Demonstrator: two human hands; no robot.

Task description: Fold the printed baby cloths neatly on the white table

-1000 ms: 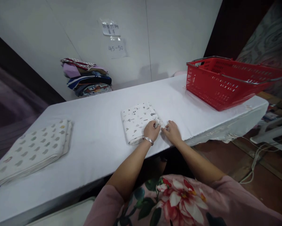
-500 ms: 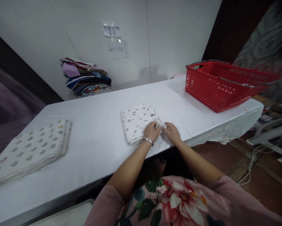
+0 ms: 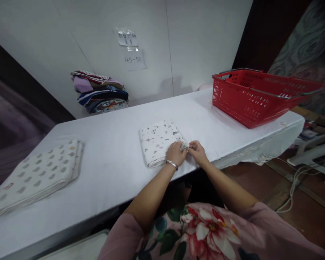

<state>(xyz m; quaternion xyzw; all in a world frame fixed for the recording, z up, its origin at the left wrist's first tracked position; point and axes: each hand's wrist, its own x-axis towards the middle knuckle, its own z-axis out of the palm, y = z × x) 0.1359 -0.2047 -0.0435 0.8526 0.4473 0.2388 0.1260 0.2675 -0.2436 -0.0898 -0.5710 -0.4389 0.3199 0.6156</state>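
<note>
At the fingertips we see a small white bunch (image 3: pixel 184 145) at the near right corner of the folded cloth (image 3: pixel 158 139). The left hand (image 3: pixel 175 153) curls its fingers closed on one side of it, and the right hand (image 3: pixel 199 153) pinches the other side with thumb and finger together; the bunch is small and partly covered, so we can't tell whether it is gathered cloth or string. The folded cloth lies flat on the white table (image 3: pixel 108 144), in front of us, printed side up. Its folds look done, we judge, with layers stacked along the near edge; only the bunch is left loose and not lying flat. A bracelet (image 3: pixel 172 164) circles the left wrist. Further out, to the left, a spotted cloth (image 3: pixel 40 171) lies folded in layers, well apart from both hands. Against the wall (image 3: pixel 205 43), beyond the table's far edge, we find a pile of mixed fabrics (image 3: pixel 102 95), below two paper notes (image 3: pixel 133 59). To the right, the one container is a red basket (image 3: pixel 238 97), upright on the table; its side hides the bottom, so we can't say what it holds.
</note>
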